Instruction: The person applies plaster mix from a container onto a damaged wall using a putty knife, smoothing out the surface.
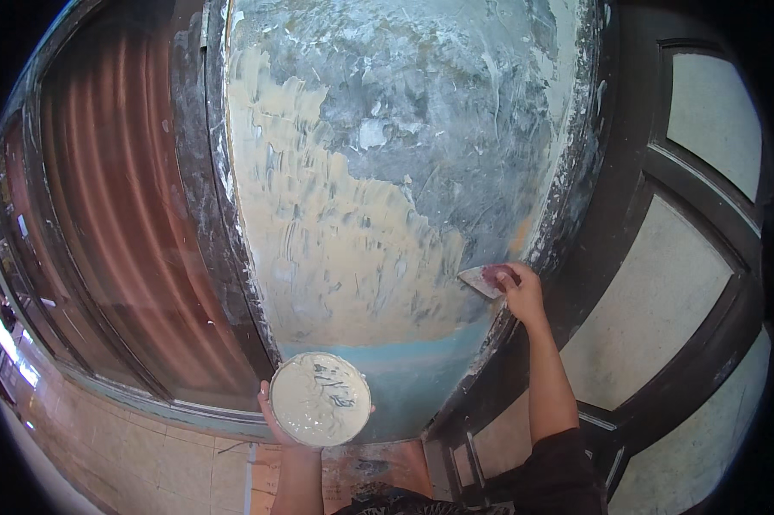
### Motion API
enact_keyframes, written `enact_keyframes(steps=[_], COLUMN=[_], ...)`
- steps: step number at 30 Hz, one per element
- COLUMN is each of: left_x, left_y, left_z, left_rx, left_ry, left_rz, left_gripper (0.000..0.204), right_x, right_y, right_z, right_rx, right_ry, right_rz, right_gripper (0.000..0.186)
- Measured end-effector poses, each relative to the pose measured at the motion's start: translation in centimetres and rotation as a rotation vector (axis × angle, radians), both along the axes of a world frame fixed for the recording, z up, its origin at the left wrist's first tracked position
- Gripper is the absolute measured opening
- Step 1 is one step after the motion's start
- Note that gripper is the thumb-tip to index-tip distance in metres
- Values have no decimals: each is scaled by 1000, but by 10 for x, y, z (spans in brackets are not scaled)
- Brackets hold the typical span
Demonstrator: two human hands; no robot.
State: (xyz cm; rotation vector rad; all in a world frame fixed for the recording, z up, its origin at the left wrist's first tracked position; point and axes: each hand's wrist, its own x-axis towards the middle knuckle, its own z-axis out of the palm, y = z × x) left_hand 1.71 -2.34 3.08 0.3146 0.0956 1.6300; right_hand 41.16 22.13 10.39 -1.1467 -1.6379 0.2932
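My right hand (524, 292) is closed round the dark red handle of a putty knife (481, 279). Its triangular blade lies against the wall (361, 249), near the right edge of a cream-coloured coat of filler. The upper part of the wall shows bare, patchy grey-blue. Low in front of me, my left hand (268, 410) supports a round tub of cream putty (321, 399) from below and the side, fingertips showing at both sides of the rim. The putty's surface is wet and uneven, with dark streaks at its upper right.
On the left stands a dark-framed window (112, 189) with a reddish-brown curtain behind it. A dark wooden door with pale panels (653, 300) is on the right. Tiled floor (146, 455) spreads below at left, and stained sheeting (370, 466) lies at the wall's foot.
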Motion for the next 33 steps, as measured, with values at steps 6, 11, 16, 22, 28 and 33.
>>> enact_keyframes(steps=[6,11,16,22,28,33], left_x=[1,1,2,0,2,9], left_y=[2,3,2,5,6,7], left_z=[-4,-2,0,-4,-2,7], left_rx=[1,38,-10,18,11,17], left_ry=[-5,1,-1,-6,18,32], left_rz=[5,-11,6,-1,-16,-84], left_gripper=[87,89,89,89,89,89], right_x=[-14,-10,-9,-9,-18,-15], right_y=[-14,-5,-10,-2,-21,-16], right_z=[13,13,0,19,-8,19], right_rx=[135,77,70,166,135,236], right_ry=[-296,-58,-325,-117,-328,-209], right_rz=[-65,20,23,13,44,-15], right_gripper=[19,18,18,17,13,13])
